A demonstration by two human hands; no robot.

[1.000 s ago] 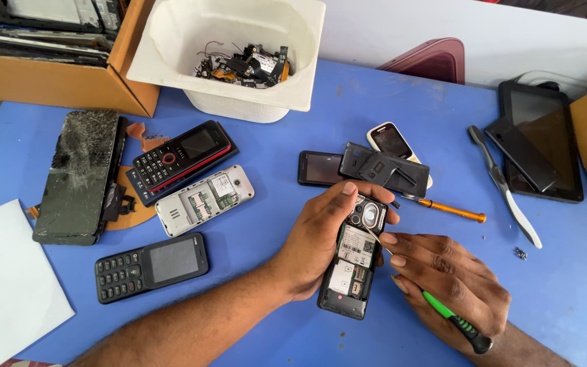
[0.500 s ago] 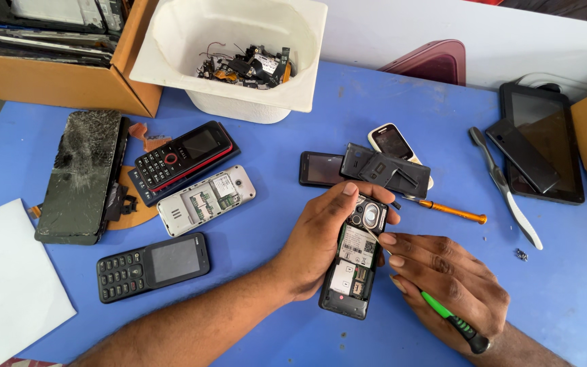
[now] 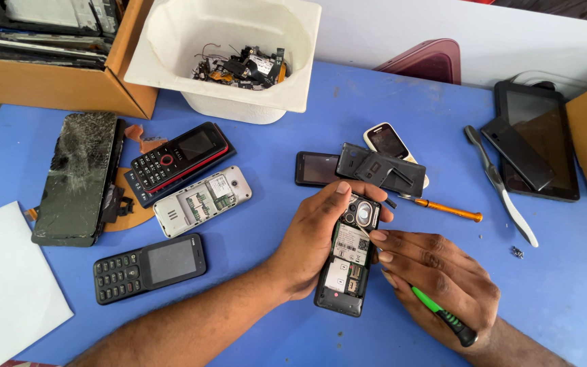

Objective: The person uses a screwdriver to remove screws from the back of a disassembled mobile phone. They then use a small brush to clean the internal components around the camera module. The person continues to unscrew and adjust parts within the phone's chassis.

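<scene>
Hands (image 3: 321, 245) (image 3: 436, 285) grip backless black phone (image 3: 346, 261) and, seemingly, green-handled screwdriver (image 3: 443, 316).

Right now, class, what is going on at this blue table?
A person holds an opened phone, back cover off, in the left hand just above the blue table. The right hand has a green-handled screwdriver in its grip, tip at the phone's upper part. Lying around are a removed back cover, an orange screwdriver, several keypad phones, a cracked screen, a toothbrush and a white tub of small parts.
</scene>
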